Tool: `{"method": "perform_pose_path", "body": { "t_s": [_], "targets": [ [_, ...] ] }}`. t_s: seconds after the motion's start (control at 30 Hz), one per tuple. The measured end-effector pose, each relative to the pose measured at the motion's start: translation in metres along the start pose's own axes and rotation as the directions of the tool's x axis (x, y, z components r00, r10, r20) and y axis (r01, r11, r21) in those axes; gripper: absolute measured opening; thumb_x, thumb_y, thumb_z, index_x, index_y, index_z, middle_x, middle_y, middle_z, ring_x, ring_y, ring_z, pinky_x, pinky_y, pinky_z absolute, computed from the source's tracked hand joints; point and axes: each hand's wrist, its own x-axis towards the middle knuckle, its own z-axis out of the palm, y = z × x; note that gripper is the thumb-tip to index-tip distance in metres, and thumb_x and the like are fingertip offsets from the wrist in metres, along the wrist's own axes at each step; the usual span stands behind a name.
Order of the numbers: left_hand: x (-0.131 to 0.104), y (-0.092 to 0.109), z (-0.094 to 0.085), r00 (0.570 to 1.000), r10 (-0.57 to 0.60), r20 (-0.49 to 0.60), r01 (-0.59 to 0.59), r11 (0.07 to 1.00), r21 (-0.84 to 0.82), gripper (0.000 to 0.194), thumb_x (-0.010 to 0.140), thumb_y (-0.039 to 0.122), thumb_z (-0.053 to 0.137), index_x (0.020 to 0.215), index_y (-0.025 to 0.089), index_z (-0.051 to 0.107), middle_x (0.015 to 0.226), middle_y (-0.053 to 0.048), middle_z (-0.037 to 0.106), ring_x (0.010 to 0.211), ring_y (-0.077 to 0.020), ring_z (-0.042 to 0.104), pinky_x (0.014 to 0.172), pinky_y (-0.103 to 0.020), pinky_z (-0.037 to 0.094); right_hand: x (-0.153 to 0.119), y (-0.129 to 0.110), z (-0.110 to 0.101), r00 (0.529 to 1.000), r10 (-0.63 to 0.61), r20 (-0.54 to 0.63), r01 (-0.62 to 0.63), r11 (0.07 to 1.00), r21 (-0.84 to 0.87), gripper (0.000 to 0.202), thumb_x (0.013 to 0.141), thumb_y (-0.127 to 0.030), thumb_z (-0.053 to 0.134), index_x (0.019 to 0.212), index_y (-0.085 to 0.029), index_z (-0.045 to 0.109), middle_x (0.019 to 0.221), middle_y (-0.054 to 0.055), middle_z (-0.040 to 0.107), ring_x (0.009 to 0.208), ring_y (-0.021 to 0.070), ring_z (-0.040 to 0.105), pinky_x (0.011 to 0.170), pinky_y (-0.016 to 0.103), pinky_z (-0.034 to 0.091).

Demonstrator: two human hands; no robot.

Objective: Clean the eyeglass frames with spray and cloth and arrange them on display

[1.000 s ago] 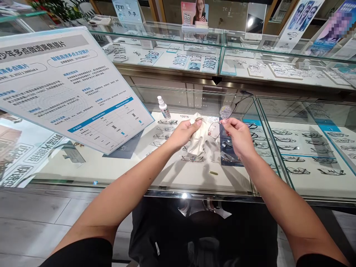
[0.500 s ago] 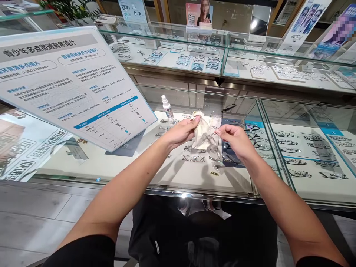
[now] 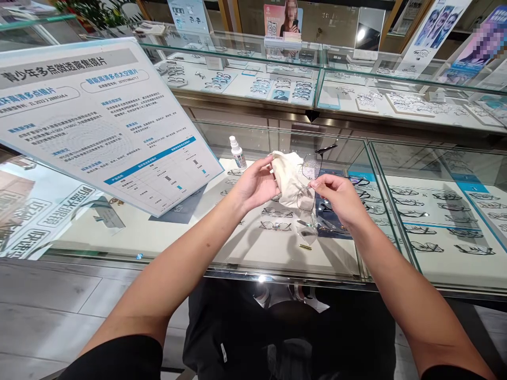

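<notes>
My left hand (image 3: 259,184) holds a cream cloth (image 3: 288,177), its fingers partly spread behind and beside the cloth. Thin-framed glasses (image 3: 312,167) are pinched at the middle of the frame by my right hand (image 3: 336,192). One lens is above the fingertips, speckled with droplets, and the other is below, next to the cloth's lower right edge. A dark temple points up to the right. Behind my left hand, a white spray bottle (image 3: 238,153) stands upright on the glass counter (image 3: 257,264).
A large printed board (image 3: 103,126) leans across the left side. Rows of glasses (image 3: 415,200) lie inside the display case. A small gold-green item (image 3: 305,247) is near the front. Another glass showcase (image 3: 237,95) runs along the back.
The cloth has spread wider and my left fingers have opened somewhat around it. The glasses and my right hand have shifted slightly to the right.
</notes>
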Motion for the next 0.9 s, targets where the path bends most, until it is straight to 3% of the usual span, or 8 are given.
{"method": "perform_pose_path", "body": {
  "t_s": [0.13, 0.23, 0.3, 0.43, 0.53, 0.63, 0.77, 0.9],
  "targets": [
    [0.0016, -0.0009, 0.0, 0.993, 0.093, -0.075, -0.094, 0.996, -0.009, 0.024, 0.088, 0.033, 0.082, 0.103, 0.017, 0.073, 0.092, -0.007, 0.08, 0.085, -0.0213, 0.079, 0.093, -0.038, 0.064, -0.0009, -0.0001, -0.0004, 1.0, -0.006, 0.007, 0.006, 1.0, -0.005, 0.036, 0.075, -0.055, 0.09, 0.079, -0.021, 0.079, 0.08, 0.002, 0.067, 0.077, 0.0168, 0.05, 0.074, 0.032, 0.038],
    [0.0026, 0.0007, -0.0013, 0.989, 0.072, -0.127, -0.072, 0.997, -0.001, 0.01, 0.085, 0.018, 0.074, 0.095, 0.016, 0.071, 0.083, -0.005, 0.078, 0.072, -0.0174, 0.074, 0.086, -0.035, 0.065, -0.0009, 0.0019, -0.0011, 1.0, -0.011, 0.017, 0.011, 1.0, -0.023, 0.035, 0.077, -0.055, 0.089, 0.08, -0.021, 0.078, 0.08, 0.002, 0.065, 0.078, 0.0171, 0.05, 0.072, 0.032, 0.037],
    [0.0013, 0.0028, -0.0006, 0.993, 0.044, -0.114, -0.045, 0.999, -0.011, 0.02, 0.079, 0.012, 0.066, 0.098, 0.014, 0.072, 0.088, -0.007, 0.08, 0.08, -0.0221, 0.078, 0.093, -0.041, 0.065, -0.0007, 0.0035, -0.0014, 1.0, -0.014, 0.019, 0.015, 0.999, -0.031, 0.036, 0.078, -0.056, 0.089, 0.08, -0.022, 0.078, 0.08, 0.002, 0.065, 0.079, 0.0178, 0.05, 0.072, 0.032, 0.037],
    [-0.0031, 0.0065, 0.003, 0.997, 0.052, -0.059, -0.055, 0.998, -0.043, 0.052, 0.074, 0.014, 0.059, 0.123, 0.013, 0.074, 0.115, -0.011, 0.084, 0.114, -0.034, 0.08, 0.115, -0.056, 0.057, -0.0007, 0.0042, -0.0011, 1.0, -0.018, 0.017, 0.018, 0.999, -0.038, 0.039, 0.078, -0.059, 0.089, 0.08, -0.022, 0.076, 0.082, 0.003, 0.066, 0.081, 0.0184, 0.051, 0.071, 0.032, 0.038],
    [-0.0033, 0.0068, 0.0029, 0.999, 0.045, -0.028, -0.046, 0.999, -0.029, 0.058, 0.074, 0.017, 0.061, 0.13, 0.012, 0.073, 0.121, -0.013, 0.084, 0.127, -0.038, 0.076, 0.123, -0.061, 0.051, -0.0008, 0.0035, -0.0003, 1.0, -0.014, 0.013, 0.015, 0.999, -0.04, 0.04, 0.076, -0.059, 0.091, 0.078, -0.022, 0.076, 0.081, 0.003, 0.065, 0.08, 0.0181, 0.051, 0.071, 0.032, 0.038],
    [0.0005, 0.0048, -0.0007, 0.999, 0.03, -0.036, -0.029, 0.999, 0.024, 0.051, 0.073, 0.015, 0.065, 0.123, 0.012, 0.075, 0.116, -0.013, 0.084, 0.126, -0.0379, 0.077, 0.122, -0.06, 0.053, -0.0006, 0.004, 0.0001, 0.999, -0.024, 0.028, 0.025, 0.999, -0.034, 0.04, 0.077, -0.059, 0.09, 0.078, -0.022, 0.077, 0.081, 0.003, 0.066, 0.08, 0.0182, 0.051, 0.071, 0.032, 0.038],
    [0.0055, 0.001, -0.0044, 0.991, 0.03, -0.133, -0.015, 0.994, 0.111, 0.027, 0.075, 0.004, 0.071, 0.101, 0.01, 0.074, 0.102, -0.014, 0.083, 0.116, -0.0325, 0.081, 0.115, -0.05, 0.061, -0.0006, 0.0059, -0.0003, 0.999, -0.032, 0.039, 0.033, 0.999, -0.04, 0.041, 0.078, -0.062, 0.09, 0.081, -0.023, 0.079, 0.082, 0.003, 0.068, 0.08, 0.0189, 0.052, 0.071, 0.032, 0.039],
    [0.0057, -0.0002, -0.0037, 0.98, 0.047, -0.193, -0.017, 0.988, 0.151, 0.018, 0.077, -0.001, 0.073, 0.093, 0.008, 0.073, 0.095, -0.016, 0.082, 0.11, -0.0296, 0.082, 0.112, -0.044, 0.063, -0.001, 0.0065, -0.0001, 0.999, -0.024, 0.048, 0.026, 0.999, -0.034, 0.041, 0.078, -0.061, 0.09, 0.08, -0.022, 0.078, 0.081, 0.003, 0.067, 0.079, 0.0181, 0.051, 0.07, 0.031, 0.038]
  ]
}}
